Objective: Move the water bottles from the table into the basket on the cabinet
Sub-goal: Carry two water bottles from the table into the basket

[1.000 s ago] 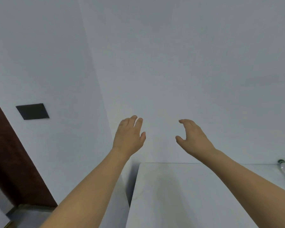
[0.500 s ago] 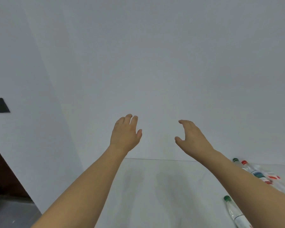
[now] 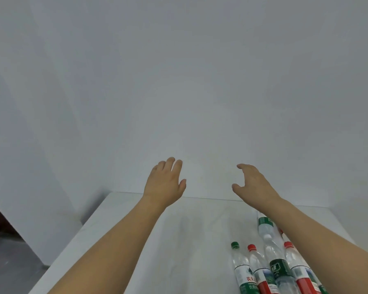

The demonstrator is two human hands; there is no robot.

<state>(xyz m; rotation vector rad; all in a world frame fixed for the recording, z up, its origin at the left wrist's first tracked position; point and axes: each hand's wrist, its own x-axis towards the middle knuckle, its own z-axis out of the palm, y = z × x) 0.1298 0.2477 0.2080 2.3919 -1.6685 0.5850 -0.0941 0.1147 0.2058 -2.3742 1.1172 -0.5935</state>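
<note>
White worktop (image 3: pixel 157 240) carries bottles (image 3: pixel 270 266) lying lengthwise below our right hand (image 3: pixel 253 183), nearer than our left hand (image 3: pixel 166 183); both open, empty.

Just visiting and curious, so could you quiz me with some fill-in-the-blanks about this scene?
1. The water bottles lie on the white ____.
2. Both the left hand and the right hand hold ____.
3. The leftmost bottle has a ____ cap.
4. The bottles lie under the person's ____ forearm.

Missing words: table; nothing; green; right

White table (image 3: pixel 157 240) carries clear water bottles (image 3: pixel 263 270) lying at its right
</note>
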